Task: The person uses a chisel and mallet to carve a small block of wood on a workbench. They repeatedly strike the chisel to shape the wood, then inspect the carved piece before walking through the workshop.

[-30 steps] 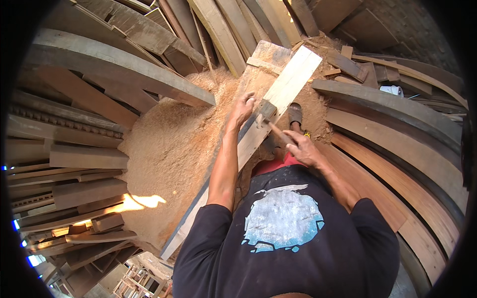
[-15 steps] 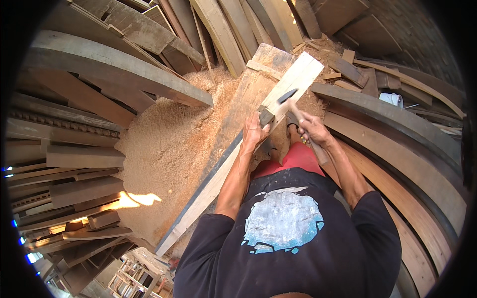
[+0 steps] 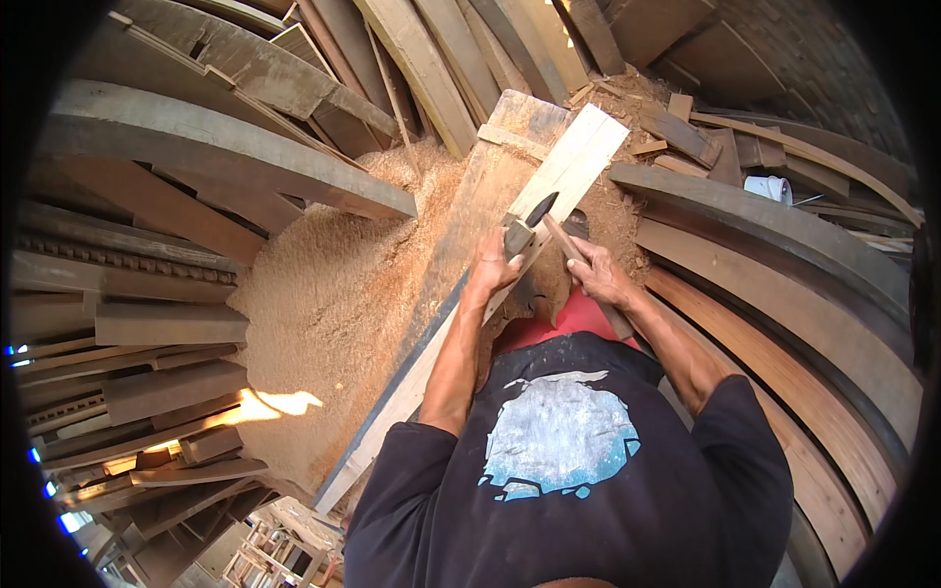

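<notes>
My right hand (image 3: 603,274) is wrapped round the wooden handle of a hammer (image 3: 561,235). The hammer's dark, pointed head (image 3: 541,209) is right at a dark wooden block (image 3: 518,237); whether they touch I cannot tell. My left hand (image 3: 492,260) grips this block from the near left side, its fingers partly hidden. Beneath both hands a long pale board (image 3: 578,147) runs slantwise from far right to near left. It lies on a wider, worn wooden plank (image 3: 461,211) dusted with shavings.
Wood shavings (image 3: 323,284) are heaped left of the plank. Curved beams (image 3: 235,147) and stacked boards (image 3: 167,323) crowd the left. More curved timbers (image 3: 774,265) lie close by my right arm. A white bucket (image 3: 769,189) sits among offcuts at far right.
The hammer has swung left and down, bringing its head from over the pale board to the block. My left hand keeps its hold on the block.
</notes>
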Demonstrator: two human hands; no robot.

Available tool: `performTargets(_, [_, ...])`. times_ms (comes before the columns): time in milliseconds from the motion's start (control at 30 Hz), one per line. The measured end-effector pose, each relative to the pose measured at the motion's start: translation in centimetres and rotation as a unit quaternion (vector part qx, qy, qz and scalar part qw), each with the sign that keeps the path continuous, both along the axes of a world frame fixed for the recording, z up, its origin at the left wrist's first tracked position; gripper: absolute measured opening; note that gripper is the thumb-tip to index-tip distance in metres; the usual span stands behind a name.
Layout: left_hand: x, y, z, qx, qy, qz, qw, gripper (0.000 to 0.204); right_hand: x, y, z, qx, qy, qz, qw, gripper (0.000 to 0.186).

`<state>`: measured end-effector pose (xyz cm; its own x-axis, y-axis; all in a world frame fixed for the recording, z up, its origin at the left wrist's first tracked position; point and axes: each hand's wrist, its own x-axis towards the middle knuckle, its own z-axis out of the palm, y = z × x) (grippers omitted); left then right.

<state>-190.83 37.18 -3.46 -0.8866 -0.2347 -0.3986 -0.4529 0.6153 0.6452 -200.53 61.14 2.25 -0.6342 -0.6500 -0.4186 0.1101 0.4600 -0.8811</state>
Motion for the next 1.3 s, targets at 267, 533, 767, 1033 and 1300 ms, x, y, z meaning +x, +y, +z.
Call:
performTargets(267, [-1.5,-5.3,1.3,0.279,-0.061,0.063,0.956,0.045,7.1,1.0,2.1,-0.006,0.252,0.207,0.945,0.052])
performTargets(533, [-3.6,-4.2,2.7,0.130,-0.052,0.039,0.989,0.053,8.5,-2.1,-1.1,0.127,0.201,0.149,0.960,0.025])
performTargets(767, [-3.5,-4.3,2.8,0.145,-0.046,0.064,0.986,0.053,8.0,-0.6,-1.2,0.143,0.223,0.139,0.954,0.025])
performTargets(1033, [-3.7,-3.2,3.9,0.112,-0.062,0.031,0.991,0.050,7.5,1.7,0.9,0.041,0.120,0.071,0.989,0.032])
performTargets(1300, [-1.8,1.6,0.5,-0.078,0.080,0.025,0.993,0.044,3.7,4.0,2.6,0.074,0.122,-0.042,0.989,0.039])
